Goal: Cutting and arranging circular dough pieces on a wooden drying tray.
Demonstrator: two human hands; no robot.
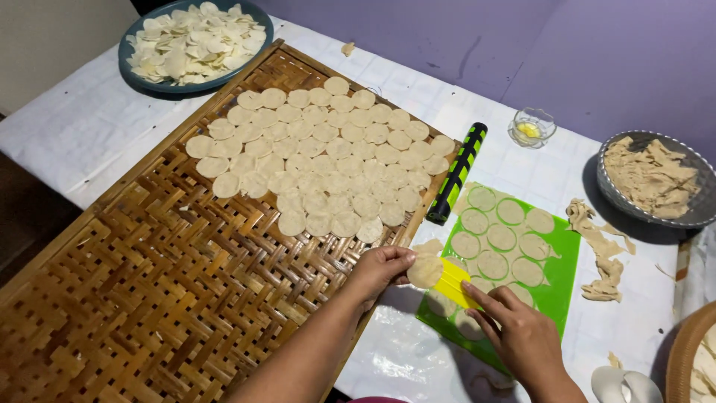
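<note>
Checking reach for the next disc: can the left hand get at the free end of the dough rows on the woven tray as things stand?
Probably yes. The left hand already hovers at the tray's edge, its grip shut on a dough disc. The nearest laid discs lie just beyond it, with only bare weave between and nothing in the way.

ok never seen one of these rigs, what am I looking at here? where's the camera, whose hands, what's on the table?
There is no machine: one camera sits on a person's head and looks down at their two bare hands. The left hand pinches a round dough disc. The right hand holds a flat yellow scraper against that disc, over a green mat bearing more cut rounds. To the left lies a woven bamboo tray with rows of dough rounds laid out. Also on the white-covered table: a black and green rolling pin, a blue plate of rounds, a grey bowl of dough scraps, and a small glass dish.
</note>
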